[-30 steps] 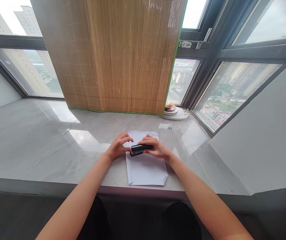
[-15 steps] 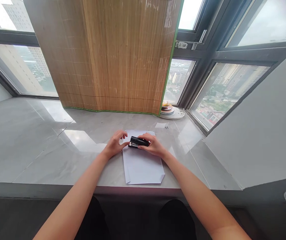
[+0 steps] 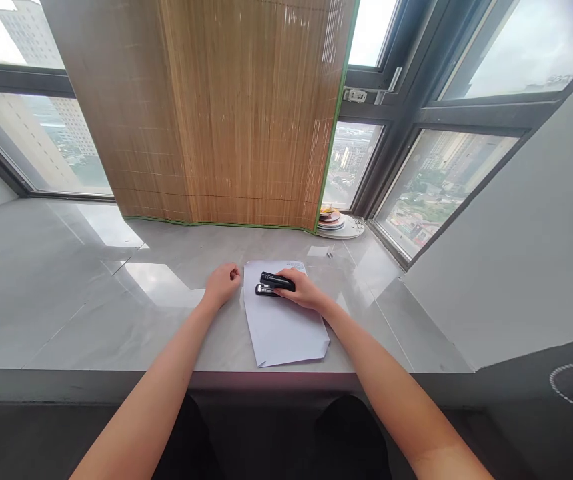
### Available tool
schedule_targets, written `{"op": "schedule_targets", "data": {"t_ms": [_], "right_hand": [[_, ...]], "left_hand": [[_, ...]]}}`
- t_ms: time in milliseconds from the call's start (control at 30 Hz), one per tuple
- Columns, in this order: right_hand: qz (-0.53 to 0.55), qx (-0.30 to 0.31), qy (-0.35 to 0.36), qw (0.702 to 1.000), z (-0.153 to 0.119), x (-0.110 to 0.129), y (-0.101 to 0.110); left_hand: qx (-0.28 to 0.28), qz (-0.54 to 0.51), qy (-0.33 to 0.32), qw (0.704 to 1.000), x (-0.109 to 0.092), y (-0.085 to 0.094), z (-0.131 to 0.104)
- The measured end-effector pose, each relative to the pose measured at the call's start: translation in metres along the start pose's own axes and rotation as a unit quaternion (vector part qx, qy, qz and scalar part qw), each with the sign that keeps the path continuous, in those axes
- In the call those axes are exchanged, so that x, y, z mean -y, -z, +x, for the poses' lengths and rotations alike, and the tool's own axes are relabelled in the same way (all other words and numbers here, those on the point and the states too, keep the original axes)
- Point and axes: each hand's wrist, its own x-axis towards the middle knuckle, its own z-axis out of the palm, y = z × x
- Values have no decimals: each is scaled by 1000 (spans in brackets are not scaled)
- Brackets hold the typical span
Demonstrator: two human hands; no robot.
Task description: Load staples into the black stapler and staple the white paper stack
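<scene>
A black stapler point(image 3: 269, 283) lies over the upper part of some white paper sheets point(image 3: 289, 333), its jaws apart and facing left. My right hand point(image 3: 300, 289) grips its rear end, thumb below and fingers on top. Just left of the paper, my left hand point(image 3: 223, 284) rests on the grey counter with its fingers curled; whether anything is inside them is hidden. The sheets lie near the front edge, with folded lower corners and small print at the top right.
Behind the paper a bamboo mat point(image 3: 216, 120) stands against the window. Stacked plates point(image 3: 339, 225) sit in the right rear corner. Small staple strips point(image 3: 329, 254) and a small white piece point(image 3: 317, 251) lie beyond the paper. The grey counter point(image 3: 91, 320) ends at the front edge.
My left hand has drawn back left from the stapler's front, and its fingers have curled closed. The stapler remains in my right hand, and the view has shifted slightly.
</scene>
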Motion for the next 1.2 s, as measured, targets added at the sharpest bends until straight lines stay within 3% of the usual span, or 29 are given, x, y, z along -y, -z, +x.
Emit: {"op": "schedule_targets", "data": {"t_ms": [633,800,1000,1200], "right_hand": [[-14,-7,-15,1000,-3,-8,-1],[-25,12,-43,999,-25,-16,30],[-40,-44,-130,990,-85,-44,86],[-9,-46,-153,987,-98,-47,97]], "left_hand": [[31,-8,30,999,-5,5,1],[51,10,46,998,-9,7,1],[57,43,42,997,-12,6,0],[61,49,41,996,-12,7,1]]}}
